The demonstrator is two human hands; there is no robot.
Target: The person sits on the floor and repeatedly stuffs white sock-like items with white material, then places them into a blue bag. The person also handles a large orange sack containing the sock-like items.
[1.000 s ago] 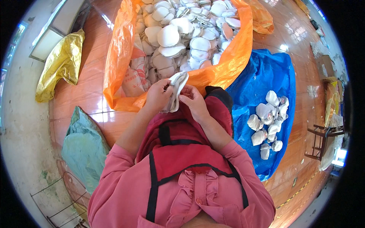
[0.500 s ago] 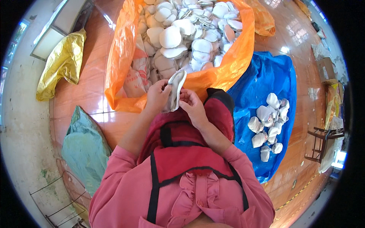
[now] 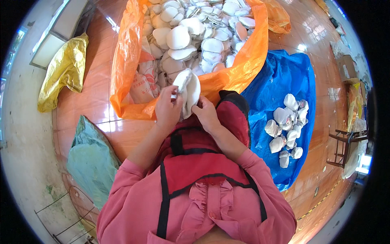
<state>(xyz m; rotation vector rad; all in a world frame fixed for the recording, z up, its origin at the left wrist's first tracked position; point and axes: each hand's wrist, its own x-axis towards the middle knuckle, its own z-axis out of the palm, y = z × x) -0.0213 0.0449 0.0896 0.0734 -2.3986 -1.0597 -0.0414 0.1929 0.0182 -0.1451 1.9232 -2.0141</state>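
Note:
Above my lap I hold a few white, oval padded fabric pieces (image 3: 190,90), grey-edged and spread apart at the top. My left hand (image 3: 167,107) grips them along their left side, fingers curled round the edge. On the lower right edge, the fingertips of my right hand (image 3: 207,114) pinch the pads. Just beyond my hands is a large orange plastic sack (image 3: 227,83), its mouth wide and full of similar loose white pads (image 3: 178,38). How many pieces I hold cannot be told.
To my right a blue plastic sheet (image 3: 264,89) bears several white bundles (image 3: 282,116). A green sack (image 3: 91,158) and a yellow sack (image 3: 65,67) lie on the left of the tiled floor (image 3: 101,85). A wooden stool (image 3: 345,146) and a cardboard box (image 3: 346,68) stand far right.
The held pads have turned from nearly edge-on to showing a broad white face, and their tops have spread apart. My right hand has shifted slightly lower along their edge.

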